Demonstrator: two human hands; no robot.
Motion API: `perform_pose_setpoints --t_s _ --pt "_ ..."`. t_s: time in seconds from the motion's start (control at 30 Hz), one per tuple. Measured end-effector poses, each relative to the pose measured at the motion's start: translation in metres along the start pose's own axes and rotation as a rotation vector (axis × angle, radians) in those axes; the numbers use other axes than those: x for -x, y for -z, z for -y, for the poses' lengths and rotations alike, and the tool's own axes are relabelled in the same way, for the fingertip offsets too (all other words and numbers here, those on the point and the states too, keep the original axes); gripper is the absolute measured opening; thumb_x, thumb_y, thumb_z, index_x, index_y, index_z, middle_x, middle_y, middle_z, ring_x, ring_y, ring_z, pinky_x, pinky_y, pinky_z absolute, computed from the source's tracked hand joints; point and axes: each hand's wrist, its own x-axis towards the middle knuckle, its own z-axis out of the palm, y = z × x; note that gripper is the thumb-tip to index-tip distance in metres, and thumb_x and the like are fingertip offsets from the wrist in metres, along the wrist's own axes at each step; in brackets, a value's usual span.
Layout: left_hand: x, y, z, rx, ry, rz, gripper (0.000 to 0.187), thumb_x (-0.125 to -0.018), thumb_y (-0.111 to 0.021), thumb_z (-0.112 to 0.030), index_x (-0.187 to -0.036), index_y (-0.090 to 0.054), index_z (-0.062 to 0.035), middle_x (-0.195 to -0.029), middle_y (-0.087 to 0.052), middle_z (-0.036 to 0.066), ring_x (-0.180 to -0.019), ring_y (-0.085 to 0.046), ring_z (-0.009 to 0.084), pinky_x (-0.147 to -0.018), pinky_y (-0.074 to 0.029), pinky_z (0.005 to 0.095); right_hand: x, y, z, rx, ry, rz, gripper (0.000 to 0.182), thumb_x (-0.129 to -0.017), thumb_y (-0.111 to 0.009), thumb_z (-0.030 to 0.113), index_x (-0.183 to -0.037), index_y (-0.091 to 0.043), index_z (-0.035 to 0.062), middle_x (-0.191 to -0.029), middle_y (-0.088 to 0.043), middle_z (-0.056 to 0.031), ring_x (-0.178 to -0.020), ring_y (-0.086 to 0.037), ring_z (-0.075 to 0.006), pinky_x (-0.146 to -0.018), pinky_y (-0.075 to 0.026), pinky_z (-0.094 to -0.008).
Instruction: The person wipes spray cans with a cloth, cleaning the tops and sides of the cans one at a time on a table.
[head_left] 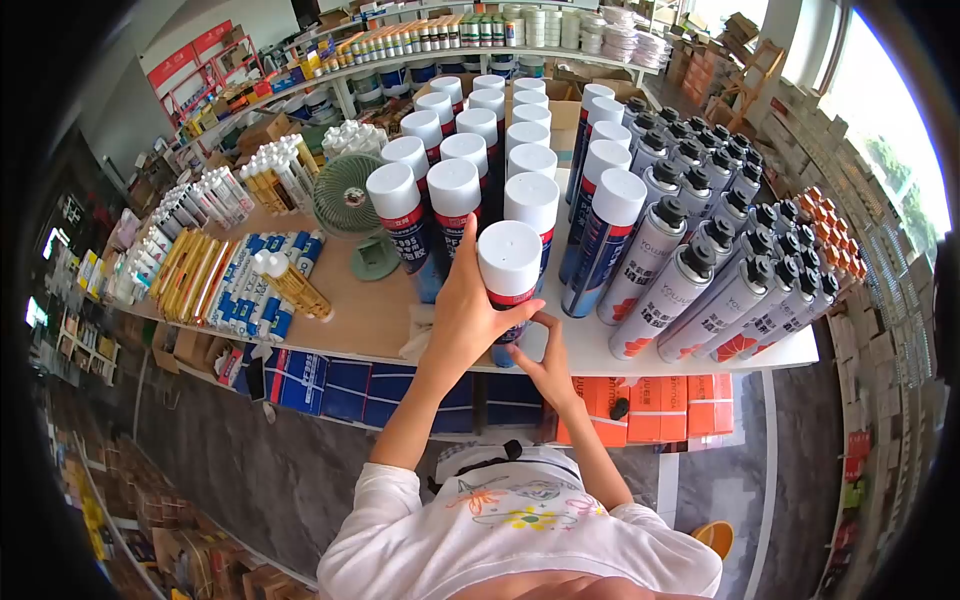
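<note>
A blue and red spray can (509, 262) with a white cap stands upright between my hands at the table's front edge. My left hand (468, 312) wraps round its upper body, with the thumb across the front below the cap. Lower down, my right hand (547, 368) holds the can near its base between thumb and fingers. Behind it, rows of similar white-capped cans (455, 190) run back along the table. Another such can (605, 240) stands just to the right. The base of the held can is partly hidden by my fingers.
Grey cans with black tops (665, 285) crowd the table's right side. A green fan (348, 195) and gold and blue tubes (240, 280) lie to the left. Blue boxes (345, 392) and orange boxes (660, 405) sit under the tabletop (400, 340).
</note>
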Motion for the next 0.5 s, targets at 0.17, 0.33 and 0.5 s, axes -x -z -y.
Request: perform_pose_setpoints --t_s 0.17,0.33,0.5 --pt "0.005 -0.009 0.011 0.021 0.004 -0.101 0.086 -0.066 -0.089 -0.039 -0.129 -0.046 0.0008 -0.109 -0.062 0.018 -0.096 -0.067 0.0339 -0.077 -0.055 0.0414 0.007 -0.011 -0.015 0.091 0.001 0.050 0.082 -0.079 -0.082 0.034 -0.130 -0.037 -0.0109 -0.126 -0.051 -0.0281 -0.117 -0.053 -0.0401 -0.099 -0.043 -0.0454" --pt "0.006 -0.008 0.009 0.087 -0.021 -0.106 0.063 -0.064 -0.089 -0.037 -0.106 -0.058 -0.0013 -0.096 -0.061 0.010 -0.085 -0.067 0.0276 -0.070 -0.054 0.0385 0.011 -0.013 -0.028 0.213 -0.043 0.129 0.085 -0.073 -0.085 0.032 -0.133 -0.041 -0.0073 -0.123 -0.054 -0.0254 -0.113 -0.056 -0.0404 -0.093 -0.048 -0.0455" --pt "0.010 0.003 -0.020 0.103 -0.111 -0.011 0.062 -0.062 -0.090 -0.035 -0.106 -0.060 -0.0017 -0.096 -0.061 0.009 -0.083 -0.066 0.0245 -0.070 -0.054 0.0352 0.018 -0.005 -0.041 0.249 0.018 0.045 0.076 -0.067 -0.088 0.031 -0.125 -0.053 -0.0032 -0.116 -0.058 -0.0191 -0.108 -0.060 -0.0366 -0.090 -0.051 -0.0431"
